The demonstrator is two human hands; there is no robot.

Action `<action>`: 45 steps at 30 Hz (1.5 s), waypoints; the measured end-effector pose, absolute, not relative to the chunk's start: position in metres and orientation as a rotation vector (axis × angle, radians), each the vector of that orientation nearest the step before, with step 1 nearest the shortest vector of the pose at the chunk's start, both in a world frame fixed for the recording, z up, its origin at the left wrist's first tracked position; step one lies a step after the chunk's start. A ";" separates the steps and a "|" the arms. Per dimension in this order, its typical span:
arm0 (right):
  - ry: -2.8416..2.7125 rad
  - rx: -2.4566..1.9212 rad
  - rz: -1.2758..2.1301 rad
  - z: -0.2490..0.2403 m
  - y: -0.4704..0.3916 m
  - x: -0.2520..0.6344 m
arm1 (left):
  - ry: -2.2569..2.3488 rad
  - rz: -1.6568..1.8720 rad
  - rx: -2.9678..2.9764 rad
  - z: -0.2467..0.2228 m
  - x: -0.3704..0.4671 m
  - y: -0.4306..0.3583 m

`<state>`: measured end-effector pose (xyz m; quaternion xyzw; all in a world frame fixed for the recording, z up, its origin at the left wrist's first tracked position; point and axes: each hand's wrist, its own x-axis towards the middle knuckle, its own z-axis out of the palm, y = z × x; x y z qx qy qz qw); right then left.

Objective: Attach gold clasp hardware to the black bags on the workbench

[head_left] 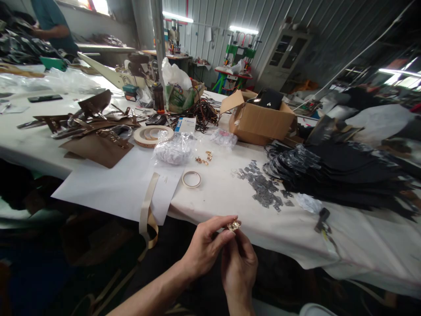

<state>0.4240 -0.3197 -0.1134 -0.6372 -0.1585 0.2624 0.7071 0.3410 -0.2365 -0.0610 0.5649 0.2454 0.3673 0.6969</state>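
Shiny metal fitting [233, 225], dull metal plates [263, 188], matt cardboard box [263, 123], glossy crinkled plastic bag [173, 151], smooth paper sheet [115, 191]

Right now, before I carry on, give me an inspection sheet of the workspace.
Surface: white cloth-covered table, creased at right.
Job's things: small gold metal piece, in hand; similar loose gold pieces on the table.
Clutter: scattered flat grey plates; stacked flat black pieces.
Grips: left grip and right grip, bare hands meeting at the metal piece.
Cables: tangled dark cords; whether electrical, cannot tell.
Surroundings: person in blue-green shirt, far left; green-framed machine beyond the table.
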 end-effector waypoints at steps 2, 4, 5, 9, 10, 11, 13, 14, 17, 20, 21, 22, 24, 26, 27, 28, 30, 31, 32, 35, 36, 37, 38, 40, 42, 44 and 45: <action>-0.438 -1.544 0.477 -0.117 -0.328 0.428 | 0.514 0.814 1.343 -0.056 0.339 -0.238; -0.525 -1.624 0.317 -0.118 -0.333 0.431 | 0.496 0.814 1.369 -0.051 0.339 -0.241; -0.579 -1.626 0.242 -0.117 -0.334 0.432 | 0.496 0.820 1.370 -0.049 0.339 -0.243; -0.823 -1.512 0.033 -0.108 -0.334 0.432 | 0.545 0.846 1.352 -0.043 0.344 -0.254; -0.869 -1.497 -0.007 -0.106 -0.334 0.433 | 0.564 0.852 1.347 -0.042 0.345 -0.256; -0.903 -1.496 -0.048 -0.104 -0.334 0.433 | 0.582 0.855 1.339 -0.041 0.346 -0.258; -0.957 -1.511 -0.117 -0.101 -0.334 0.437 | 0.610 0.868 1.310 -0.040 0.346 -0.259; -0.995 -1.520 -0.130 -0.099 -0.334 0.441 | 0.622 0.876 1.291 -0.040 0.346 -0.258; -1.200 -1.519 -0.052 -0.092 -0.336 0.454 | 0.647 0.911 1.244 -0.041 0.343 -0.252; -1.335 -1.496 0.048 -0.078 -0.338 0.467 | 0.586 0.894 1.264 -0.042 0.337 -0.244; -1.339 -1.493 0.048 -0.072 -0.339 0.470 | 0.547 0.880 1.292 -0.042 0.335 -0.241; -1.331 -1.495 0.043 -0.065 -0.338 0.473 | 0.508 0.867 1.329 -0.041 0.332 -0.238; -1.304 -1.502 0.030 -0.051 -0.336 0.476 | 0.446 0.847 1.417 -0.038 0.329 -0.234; -1.302 -1.531 0.048 -0.038 -0.332 0.479 | 0.429 0.821 1.484 -0.035 0.325 -0.231; -1.316 -1.548 0.065 -0.032 -0.331 0.480 | 0.433 0.810 1.483 -0.034 0.324 -0.230; -1.337 -1.563 0.087 -0.027 -0.329 0.481 | 0.441 0.804 1.464 -0.034 0.323 -0.229; -1.376 -1.578 0.142 -0.021 -0.328 0.483 | 0.458 0.825 1.432 -0.035 0.322 -0.227; -1.381 -1.577 0.168 -0.020 -0.328 0.484 | 0.459 0.854 1.447 -0.036 0.321 -0.226; -1.376 -1.575 0.190 -0.019 -0.328 0.485 | 0.458 0.890 1.489 -0.036 0.321 -0.226; -1.363 -1.579 0.252 -0.020 -0.330 0.485 | 0.414 0.981 1.658 -0.038 0.320 -0.225; -1.365 -1.576 0.272 -0.020 -0.330 0.485 | 0.397 1.002 1.682 -0.039 0.320 -0.225; -1.372 -1.569 0.294 -0.020 -0.331 0.485 | 0.386 1.016 1.691 -0.039 0.320 -0.225; -1.383 -1.559 0.316 -0.020 -0.331 0.484 | 0.383 1.027 1.691 -0.040 0.320 -0.226; -1.404 -1.541 0.340 -0.020 -0.332 0.483 | 0.399 1.046 1.677 -0.041 0.321 -0.229; -1.423 -1.532 0.302 -0.022 -0.333 0.480 | 0.419 1.040 1.663 -0.042 0.322 -0.232; -1.448 -1.520 0.195 -0.026 -0.336 0.478 | 0.434 1.018 1.649 -0.042 0.322 -0.236; -1.467 -1.506 0.129 -0.029 -0.337 0.477 | 0.441 1.009 1.643 -0.042 0.323 -0.237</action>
